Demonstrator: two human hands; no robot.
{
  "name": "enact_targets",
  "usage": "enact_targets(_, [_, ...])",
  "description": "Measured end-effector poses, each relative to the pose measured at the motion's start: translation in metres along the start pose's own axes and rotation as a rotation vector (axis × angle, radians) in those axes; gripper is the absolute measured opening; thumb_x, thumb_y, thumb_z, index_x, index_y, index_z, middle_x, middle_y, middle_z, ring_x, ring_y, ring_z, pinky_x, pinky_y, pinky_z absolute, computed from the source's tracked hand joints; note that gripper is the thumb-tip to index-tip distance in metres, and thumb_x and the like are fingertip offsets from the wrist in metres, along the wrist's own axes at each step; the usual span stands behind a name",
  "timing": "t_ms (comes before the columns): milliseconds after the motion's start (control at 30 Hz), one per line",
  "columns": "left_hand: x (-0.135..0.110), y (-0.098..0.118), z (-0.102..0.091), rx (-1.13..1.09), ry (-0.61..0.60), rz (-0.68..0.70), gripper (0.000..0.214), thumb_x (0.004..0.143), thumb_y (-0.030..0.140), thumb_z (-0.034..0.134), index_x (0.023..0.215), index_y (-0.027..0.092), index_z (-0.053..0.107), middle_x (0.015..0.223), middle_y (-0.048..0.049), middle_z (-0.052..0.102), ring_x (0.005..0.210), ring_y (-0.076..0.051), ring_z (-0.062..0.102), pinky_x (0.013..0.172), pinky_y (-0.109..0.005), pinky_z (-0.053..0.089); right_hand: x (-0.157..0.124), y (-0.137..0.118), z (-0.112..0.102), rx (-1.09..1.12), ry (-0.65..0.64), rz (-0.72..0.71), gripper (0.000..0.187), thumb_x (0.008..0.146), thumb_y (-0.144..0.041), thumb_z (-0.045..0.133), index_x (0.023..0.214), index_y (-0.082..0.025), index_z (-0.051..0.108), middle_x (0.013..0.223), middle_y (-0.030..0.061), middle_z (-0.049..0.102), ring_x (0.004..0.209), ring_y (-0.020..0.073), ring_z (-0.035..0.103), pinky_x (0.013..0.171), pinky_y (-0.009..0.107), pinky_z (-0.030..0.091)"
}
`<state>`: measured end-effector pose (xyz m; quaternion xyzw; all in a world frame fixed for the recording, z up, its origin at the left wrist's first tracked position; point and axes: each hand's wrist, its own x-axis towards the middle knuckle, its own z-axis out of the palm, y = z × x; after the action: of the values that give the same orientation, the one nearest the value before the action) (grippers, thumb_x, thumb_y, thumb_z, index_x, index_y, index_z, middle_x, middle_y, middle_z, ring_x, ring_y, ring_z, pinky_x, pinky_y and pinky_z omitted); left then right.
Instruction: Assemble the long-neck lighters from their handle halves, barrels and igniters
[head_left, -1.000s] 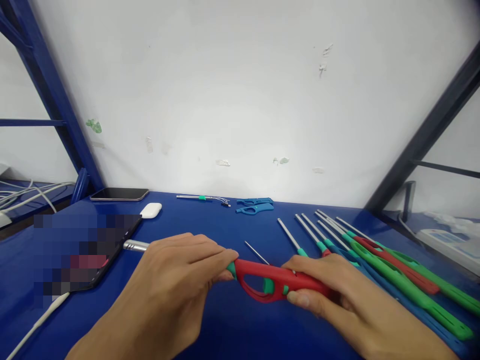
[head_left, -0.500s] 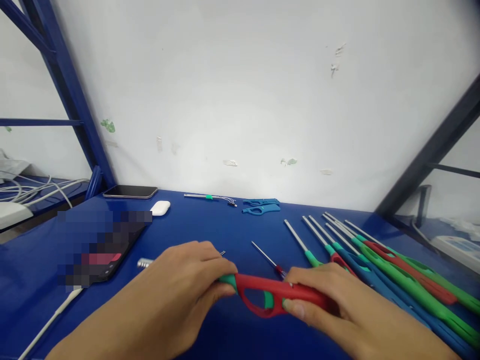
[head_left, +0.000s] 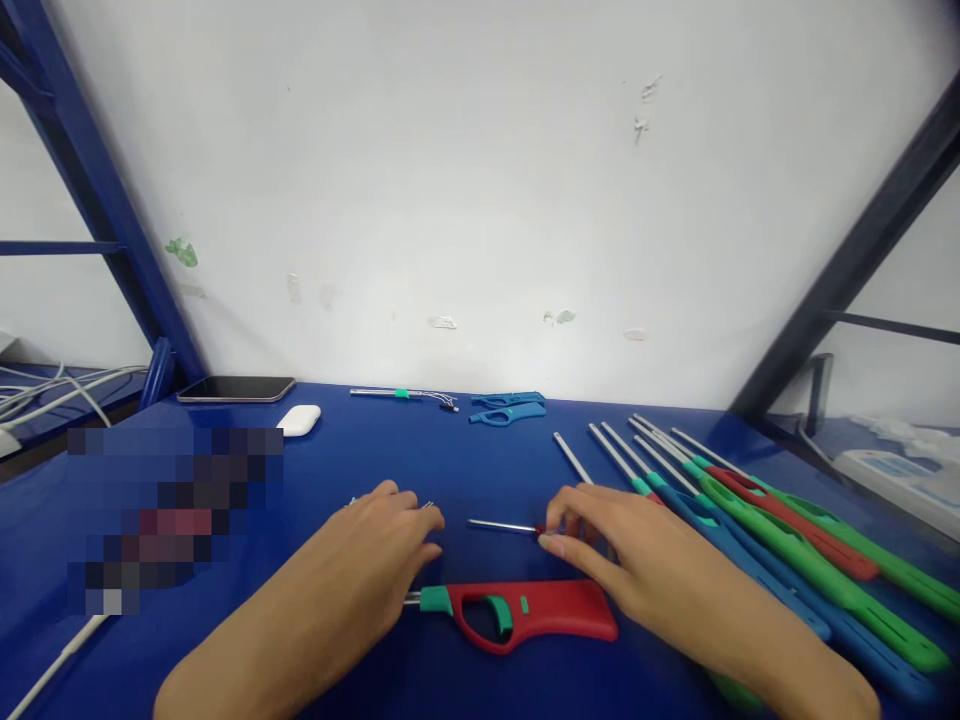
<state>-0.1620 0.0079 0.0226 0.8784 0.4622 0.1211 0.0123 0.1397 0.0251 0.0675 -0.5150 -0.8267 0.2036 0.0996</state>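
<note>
A red lighter [head_left: 555,610] with a green trigger and green collar lies flat at the front of the blue table, its metal tube partly hidden by my left wrist. My left hand [head_left: 390,540] hovers just behind that tube, thumb and forefinger apart, with nothing visible between them. Small metal parts peek out beyond its fingers, too covered to name. To the right, my right hand [head_left: 592,530] pinches the dark red handle of a screwdriver [head_left: 502,526], whose shaft points left.
Several long-tubed lighters [head_left: 780,520] lie side by side on the right. At the back are blue handle shells [head_left: 510,412], a metal tube with wires [head_left: 382,393], a white case [head_left: 300,420] and a phone [head_left: 236,388]. A white cable [head_left: 60,665] runs front left.
Both hands have let go of the red lighter, which now lies on the table. My right hand has taken hold of the screwdriver, which has turned. The view has shifted slightly.
</note>
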Motion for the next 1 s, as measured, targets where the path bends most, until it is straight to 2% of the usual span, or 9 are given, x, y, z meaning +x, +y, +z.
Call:
enact_targets(100, [0.011,-0.002,-0.001,0.080,-0.055,-0.129,0.033,0.105,0.016,0.055,0.134,0.026,0.070,0.132,-0.0101,0.073,0.127,-0.030,0.066,0.117,-0.048,0.045,0.007,0.005,0.004,-0.114,0.053,0.038,0.014,0.109,-0.037,0.054,0.114,-0.030,0.065,0.115,0.0006,0.070,0.105,0.0223,0.068,0.093,0.037,0.047])
enact_targets(167, [0.020,0.004,-0.003,0.137,-0.132,-0.225,0.038,0.106,0.013,0.052,0.139,0.024,0.067,0.130,-0.0119,0.073,0.124,-0.033,0.068,0.110,-0.052,0.051,0.013,0.008,0.009,-0.148,0.043,0.062,0.013,0.105,-0.030,0.059,0.117,-0.028,0.065,0.117,0.0034,0.069,0.108,0.0258,0.068,0.093,0.040,0.048])
enact_targets(267, [0.029,0.016,-0.009,0.168,-0.214,-0.317,0.034,0.106,0.011,0.050,0.134,0.019,0.068,0.119,-0.0138,0.075,0.111,-0.036,0.072,0.092,-0.053,0.059,0.020,0.013,0.014,-0.157,0.009,0.072,0.009,0.104,-0.023,0.060,0.109,-0.025,0.066,0.111,0.0048,0.068,0.102,0.0272,0.070,0.089,0.040,0.049])
enact_targets(333, [0.032,0.022,-0.013,0.170,-0.237,-0.348,0.030,0.107,0.012,0.050,0.131,0.018,0.068,0.120,-0.0146,0.074,0.110,-0.037,0.073,0.087,-0.051,0.060,0.022,0.015,0.015,-0.156,-0.004,0.065,0.008,0.105,-0.023,0.058,0.103,-0.024,0.066,0.107,0.0045,0.068,0.100,0.0260,0.070,0.089,0.040,0.049])
enact_targets(500, [0.034,0.024,-0.014,0.169,-0.265,-0.378,0.028,0.110,0.013,0.044,0.123,0.019,0.068,0.119,-0.0126,0.073,0.105,-0.032,0.074,0.089,-0.047,0.058,0.020,0.019,0.014,-0.140,-0.009,0.042,0.009,0.105,-0.025,0.058,0.101,-0.024,0.065,0.106,0.0030,0.069,0.098,0.0238,0.069,0.086,0.037,0.048])
enact_targets(800, [0.036,0.004,0.008,0.160,-0.243,-0.352,0.025,0.109,0.016,0.046,0.121,0.023,0.066,0.116,-0.0101,0.073,0.102,-0.033,0.074,0.075,-0.041,0.053,0.019,0.024,0.012,-0.105,-0.015,0.008,0.010,0.104,-0.029,0.062,0.098,-0.025,0.068,0.104,0.0006,0.071,0.095,0.0212,0.068,0.083,0.035,0.047])
enact_targets(1000, [0.033,0.009,0.004,0.147,-0.213,-0.304,0.022,0.108,0.015,0.045,0.113,0.024,0.065,0.108,-0.0071,0.070,0.094,-0.028,0.072,0.071,-0.036,0.046,0.015,0.022,0.009,-0.098,-0.003,0.015,0.012,0.104,-0.028,0.060,0.096,-0.024,0.068,0.104,0.0032,0.072,0.096,0.0237,0.068,0.083,0.037,0.047])
